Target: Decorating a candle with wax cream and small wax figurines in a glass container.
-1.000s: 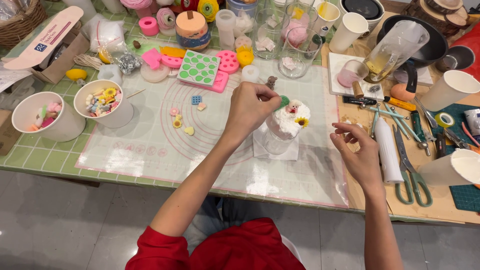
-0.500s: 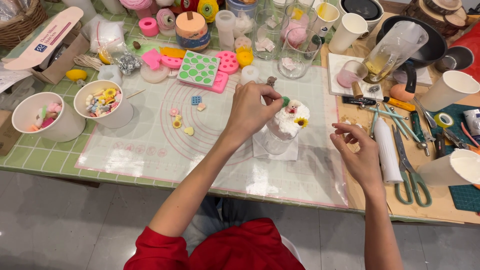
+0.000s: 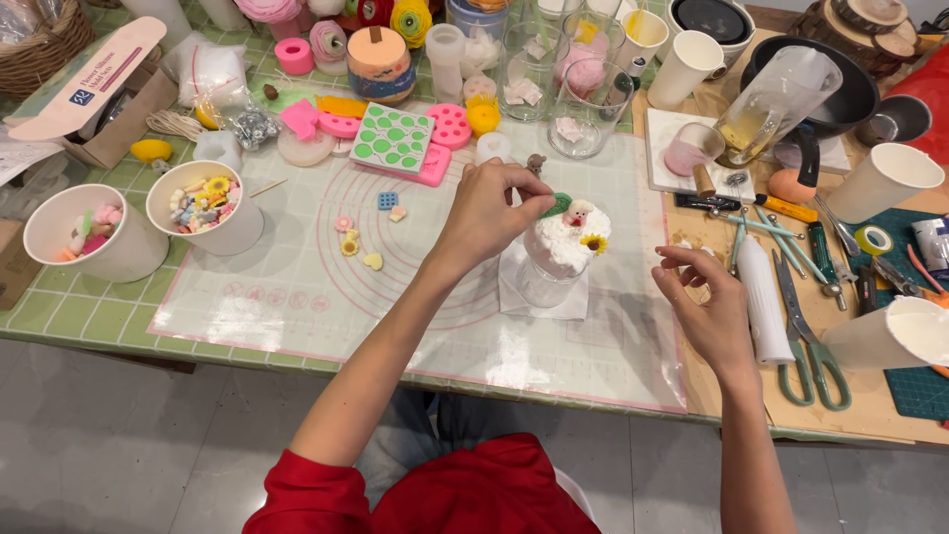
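Note:
A small glass cup topped with white whipped wax stands on a white napkin on the clear mat. The topping carries a tiny red-and-white figure and a small sunflower. My left hand pinches a small green leaf piece at the topping's upper left edge. My right hand hovers to the right of the cup, fingers loosely curled, with nothing visible in it.
Two white paper cups of small decorations sit at left. Loose flower and heart pieces lie on the mat. Moulds, jars and glasses crowd the back. Scissors, a white tube and tools lie at right.
My left hand shifted slightly and tilted the green leaf piece against the topping. The right hand stayed almost still.

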